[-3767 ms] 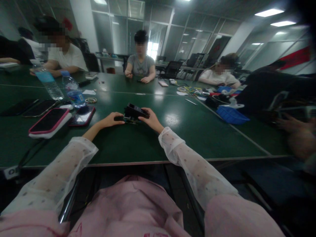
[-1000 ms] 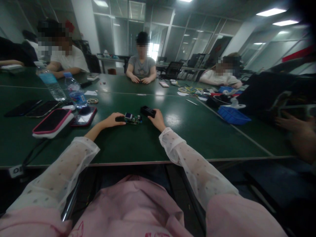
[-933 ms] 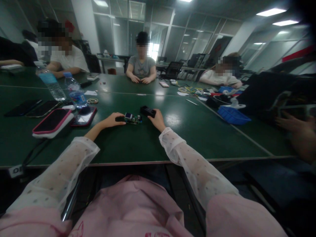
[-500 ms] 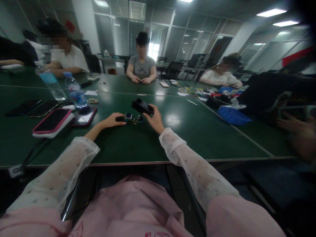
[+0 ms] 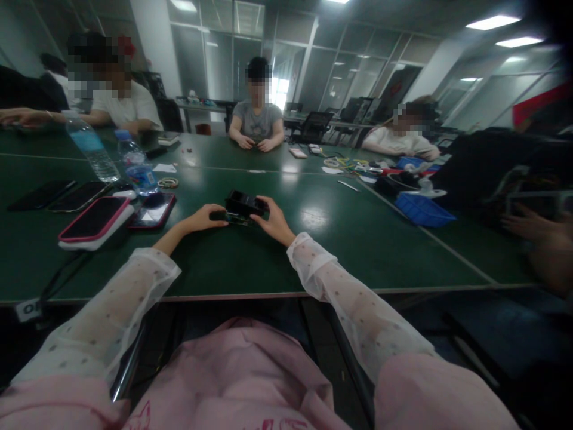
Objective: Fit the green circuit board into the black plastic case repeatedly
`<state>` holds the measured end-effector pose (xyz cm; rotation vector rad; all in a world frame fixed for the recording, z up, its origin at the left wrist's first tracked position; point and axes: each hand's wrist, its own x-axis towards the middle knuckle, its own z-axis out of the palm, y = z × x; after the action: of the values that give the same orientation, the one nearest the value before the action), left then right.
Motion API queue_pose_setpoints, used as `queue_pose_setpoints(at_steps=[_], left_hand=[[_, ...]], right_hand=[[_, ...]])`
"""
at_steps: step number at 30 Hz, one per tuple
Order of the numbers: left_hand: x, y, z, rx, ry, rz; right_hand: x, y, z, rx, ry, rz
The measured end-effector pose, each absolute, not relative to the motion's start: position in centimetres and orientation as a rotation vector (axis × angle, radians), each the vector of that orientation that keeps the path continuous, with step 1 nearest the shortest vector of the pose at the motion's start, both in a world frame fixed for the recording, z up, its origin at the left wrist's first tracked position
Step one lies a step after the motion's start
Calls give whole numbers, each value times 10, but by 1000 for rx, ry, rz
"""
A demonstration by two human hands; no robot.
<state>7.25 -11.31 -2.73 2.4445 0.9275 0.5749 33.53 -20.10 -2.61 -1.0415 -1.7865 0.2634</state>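
Just above the green table, my right hand (image 5: pixel 271 220) grips a black plastic casing (image 5: pixel 244 203) by its right end. Under the casing lies a small circuit board (image 5: pixel 238 220), mostly covered now, with only its near edge showing. My left hand (image 5: pixel 206 218) is closed on the board's left end, thumb in front and fingers behind. Whether the casing touches the board, I cannot tell.
Several phones, one in a pink case (image 5: pixel 95 222), lie to the left near two water bottles (image 5: pixel 138 164). A blue tray (image 5: pixel 423 209), a thin pen-like tool (image 5: pixel 348 186) and tangled cables stand right. Co-workers sit across the table (image 5: pixel 358 251) and at right.
My right hand has brought the black casing left and down, over the circuit board, hiding most of it. My left hand has stayed in place. A person at far left has stretched out an arm.
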Motion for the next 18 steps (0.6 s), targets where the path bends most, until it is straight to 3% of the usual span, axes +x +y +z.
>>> queue_pose_setpoints(at_steps=[18], left_hand=[[75,-120,-21,2425,982,542]], right_hand=[[340,-195,-38,-1081,-2008,447]])
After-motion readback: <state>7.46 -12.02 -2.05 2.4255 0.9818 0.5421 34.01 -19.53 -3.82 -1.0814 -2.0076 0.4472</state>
